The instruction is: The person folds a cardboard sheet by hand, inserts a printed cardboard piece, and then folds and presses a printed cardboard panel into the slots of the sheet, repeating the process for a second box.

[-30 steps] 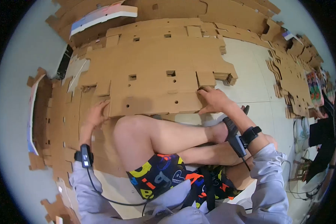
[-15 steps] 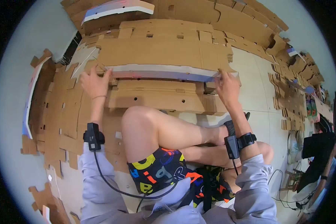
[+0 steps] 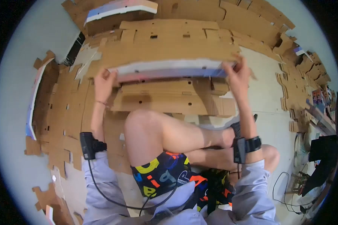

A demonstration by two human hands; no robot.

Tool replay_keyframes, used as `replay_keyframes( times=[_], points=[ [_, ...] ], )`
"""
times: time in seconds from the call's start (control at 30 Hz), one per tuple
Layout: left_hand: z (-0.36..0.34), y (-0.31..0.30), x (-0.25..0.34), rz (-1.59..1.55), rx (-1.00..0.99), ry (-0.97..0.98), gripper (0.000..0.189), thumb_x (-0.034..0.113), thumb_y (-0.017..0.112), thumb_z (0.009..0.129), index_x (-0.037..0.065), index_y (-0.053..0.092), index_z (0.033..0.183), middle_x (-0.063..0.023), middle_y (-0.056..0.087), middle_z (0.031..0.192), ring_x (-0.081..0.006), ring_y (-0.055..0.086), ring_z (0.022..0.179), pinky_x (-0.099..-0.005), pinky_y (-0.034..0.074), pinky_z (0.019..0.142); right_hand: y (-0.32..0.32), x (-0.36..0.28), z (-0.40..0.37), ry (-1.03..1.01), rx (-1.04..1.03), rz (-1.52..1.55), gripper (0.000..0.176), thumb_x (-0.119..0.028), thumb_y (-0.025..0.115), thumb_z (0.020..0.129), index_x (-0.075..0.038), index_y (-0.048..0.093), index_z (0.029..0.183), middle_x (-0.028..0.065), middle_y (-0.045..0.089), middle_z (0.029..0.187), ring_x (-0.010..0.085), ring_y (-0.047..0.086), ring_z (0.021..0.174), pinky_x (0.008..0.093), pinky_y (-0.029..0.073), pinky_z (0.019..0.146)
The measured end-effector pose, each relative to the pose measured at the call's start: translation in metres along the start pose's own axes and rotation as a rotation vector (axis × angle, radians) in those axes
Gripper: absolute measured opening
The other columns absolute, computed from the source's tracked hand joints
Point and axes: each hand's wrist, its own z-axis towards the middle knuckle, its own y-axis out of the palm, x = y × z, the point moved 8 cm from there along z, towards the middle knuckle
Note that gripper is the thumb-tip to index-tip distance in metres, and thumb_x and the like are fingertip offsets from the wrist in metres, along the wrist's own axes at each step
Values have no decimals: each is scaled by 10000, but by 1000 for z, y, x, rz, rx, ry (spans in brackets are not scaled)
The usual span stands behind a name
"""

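A large flat cardboard sheet (image 3: pixel 169 47), brown with a white, pink and blue printed edge strip, stretches across in front of me. My left hand (image 3: pixel 105 83) pinches the left end of that strip between thumb and fingers. At the opposite end, my right hand (image 3: pixel 237 77) grips the blue part; its fingertips are smeared by motion. Below the strip lie stacked brown cardboard pieces (image 3: pixel 154 103) with round holes, just beyond my bent knee.
More cardboard sheets (image 3: pixel 69 116) cover the floor to the left. Another printed folded piece (image 3: pixel 122 8) lies at the far side, and one stands near the left wall (image 3: pixel 11 75). Notched cardboard stacks (image 3: pixel 289 93) and cables (image 3: pixel 287 191) are on the right.
Both hands remain on the strip's ends. The right hand has moved slightly up and right, the left hand slightly down and right. More of the strip's white band now shows.
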Motion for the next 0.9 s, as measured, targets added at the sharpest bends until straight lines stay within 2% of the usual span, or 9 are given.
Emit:
replay_keyframes(
  times=[0.13,0.27,0.33,0.43,0.53,0.63,0.73,0.83,0.9],
  points=[
    [-1,-17,86,-215,118,80,165,129,626,878,-5,568,955,2,594,795,-51,509,709,-205,408,613,-19,-46,17,-55,59,120,381,-150,679,768,-30,544,1104,-28,401,617,73,350,557,255,299,493],
    [-13,10,65,-50,13,-130,299,199,632,882,-11,579,1088,-48,632,843,-86,565,771,-230,455,661,-14,7,0,102,39,8,357,-165,659,789,-24,552,1099,11,484,664,97,431,603,271,357,538],
    [-24,33,33,455,-147,-261,349,215,623,887,-4,554,1150,-94,643,888,-117,596,794,-259,485,676,8,58,-24,139,-71,-56,307,-198,628,816,-16,572,1057,82,581,785,148,523,711,308,422,646],
    [-45,53,-25,-141,-18,-370,359,199,610,893,10,526,1185,-126,640,921,-131,609,782,-269,498,650,20,92,-61,349,-123,52,294,-227,596,837,-9,579,1034,141,617,908,194,561,829,337,438,758],
    [-60,56,-29,-242,11,-454,365,201,589,905,29,501,1215,-126,634,934,-146,610,770,-268,496,643,14,85,-67,362,-175,-146,321,-264,577,853,2,575,1033,164,619,906,215,566,825,330,441,766],
    [-59,55,-28,-205,-67,-490,320,187,579,906,35,525,1183,-121,634,921,-146,611,783,-265,493,631,16,96,-72,446,-239,-46,338,-283,576,858,-3,575,1048,202,619,937,279,586,847,345,447,784],
    [-55,51,-40,122,-131,-409,301,177,582,889,65,549,1166,-152,636,960,-241,623,882,-333,493,741,14,81,-72,238,-133,-243,297,-252,585,856,-25,591,1048,204,614,938,346,580,889,378,453,794],
    [-67,60,20,816,76,398,344,197,614,841,108,568,1169,-190,583,1139,-341,569,1032,-425,447,855,16,53,-67,-61,-28,-319,229,-185,601,833,-41,606,1011,181,607,893,361,564,911,409,455,781],
    [-71,82,20,834,-242,552,386,216,626,821,144,559,1194,-176,501,1262,-376,503,1113,-458,399,914,22,40,-61,-176,-87,-443,195,-149,604,816,-38,612,976,169,599,890,352,560,903,418,455,766]
  ],
)
